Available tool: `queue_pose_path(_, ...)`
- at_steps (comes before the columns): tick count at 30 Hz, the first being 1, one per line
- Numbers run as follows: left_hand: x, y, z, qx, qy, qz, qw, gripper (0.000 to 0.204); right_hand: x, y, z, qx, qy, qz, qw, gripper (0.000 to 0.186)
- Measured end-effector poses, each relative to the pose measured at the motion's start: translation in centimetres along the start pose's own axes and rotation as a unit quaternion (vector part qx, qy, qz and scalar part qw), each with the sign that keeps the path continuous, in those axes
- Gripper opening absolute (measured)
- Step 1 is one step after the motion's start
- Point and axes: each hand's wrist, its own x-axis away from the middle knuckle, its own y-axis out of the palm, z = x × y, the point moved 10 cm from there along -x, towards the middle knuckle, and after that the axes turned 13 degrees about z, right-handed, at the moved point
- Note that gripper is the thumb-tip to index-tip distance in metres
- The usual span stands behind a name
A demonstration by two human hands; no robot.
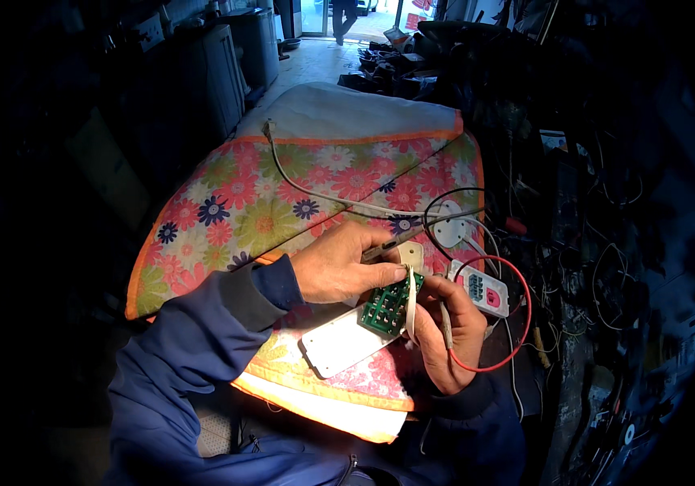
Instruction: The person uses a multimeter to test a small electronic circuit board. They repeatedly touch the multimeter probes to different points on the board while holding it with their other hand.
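Observation:
A green circuit board with soldered parts is held tilted between my two hands. My left hand is closed, its thumb at the board's upper edge, with a dark pen-like probe across its fingers. My right hand is closed around the board's right side; a grey probe with a red lead lies along it. A flat white cable runs down the board beside my right fingers. Below the board, a white plastic cover rests on the flowered cloth. The probe tips are hidden.
The flowered cloth has an orange border. On its right lie a white casing part and a white box with a pink panel. A white cord crosses the cloth to a plug. Dark clutter and wires fill the right; a person is by the doorway.

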Motion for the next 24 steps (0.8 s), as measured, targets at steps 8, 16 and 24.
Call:
queue_pose_path(8,0.2,-0.8,-2.8,0.001,-0.027,0.065,0.997,0.027,0.6,-0.5,-5.8,0.228,-0.241,-0.018,0.943,0.039)
queue_pose_path(16,0.7,-1.7,-2.9,0.019,-0.031,0.095,0.995,0.03,-5.4,-0.7,-10.6,0.23,-0.369,0.03,0.9,0.02)
queue_pose_path(24,0.8,-1.3,-1.6,-0.065,0.003,0.148,0.987,0.026,-5.6,-0.4,-3.8,0.318,-0.431,0.032,0.844,0.024)
